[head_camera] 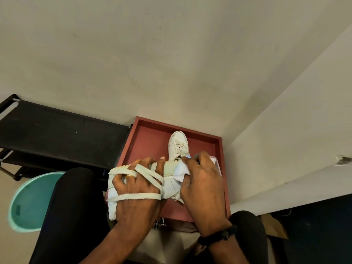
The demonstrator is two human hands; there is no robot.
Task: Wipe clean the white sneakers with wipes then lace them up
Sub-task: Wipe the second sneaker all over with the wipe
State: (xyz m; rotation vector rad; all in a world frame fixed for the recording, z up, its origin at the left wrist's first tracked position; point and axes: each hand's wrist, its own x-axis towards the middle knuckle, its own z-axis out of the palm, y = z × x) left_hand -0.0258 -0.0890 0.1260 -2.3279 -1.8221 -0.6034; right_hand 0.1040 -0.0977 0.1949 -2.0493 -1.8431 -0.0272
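Both curled: my left hand (137,189) grips the white leather sneaker (170,184) lying crosswise; my right hand (203,187) pinches a crumpled white wipe (182,171) against it.

A sneaker (178,144) lies in the tray (150,138), a packet (214,160) perhaps beside it.

I see black fabric-topped rack (62,128) at 9 o'clock, set against beige wall (171,54). Teal basin (28,202) at 8 o'clock, on floor, partly hidden behind black-clad knee (76,206). Red tray (150,138) at centre, just beside rack end, near wall corner. Chipped patch (342,160) at 3 o'clock. Brown paper (274,225) at 4 o'clock.
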